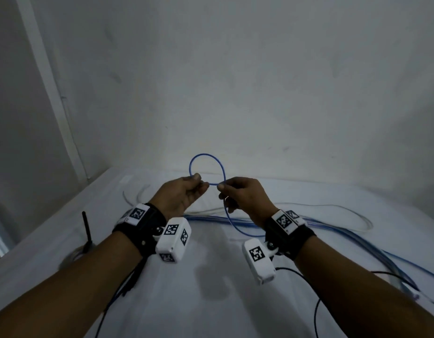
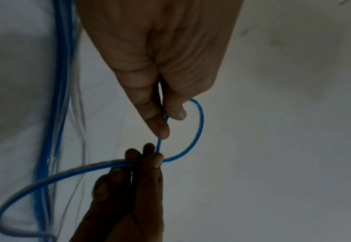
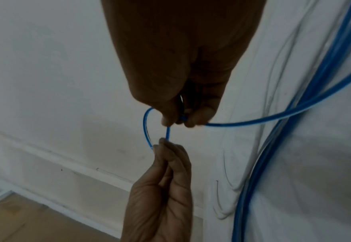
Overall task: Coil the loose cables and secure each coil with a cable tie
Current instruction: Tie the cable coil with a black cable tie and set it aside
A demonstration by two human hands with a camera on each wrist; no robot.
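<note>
A thin blue cable [image 1: 206, 156] forms one small loop held up above a white-covered surface [image 1: 211, 289]. My left hand [image 1: 199, 182] pinches the cable at the loop's left side, between thumb and forefinger. My right hand [image 1: 222, 186] pinches it just to the right, where the strands cross. In the left wrist view the loop [image 2: 199, 129] curves right of my left hand [image 2: 166, 124], with my right hand [image 2: 154, 157] below it. In the right wrist view my right hand [image 3: 180, 122] pinches the cable [image 3: 144, 129] above my left hand [image 3: 164, 144]. The free length trails down to the surface.
More blue cable [image 1: 357, 240] lies in long runs across the surface to the right. A white cable [image 1: 333, 208] loops behind it near the wall [image 1: 235, 81]. A black antenna-like stick [image 1: 86, 230] stands at the left. Black wires [image 1: 316, 313] run from the wrist cameras.
</note>
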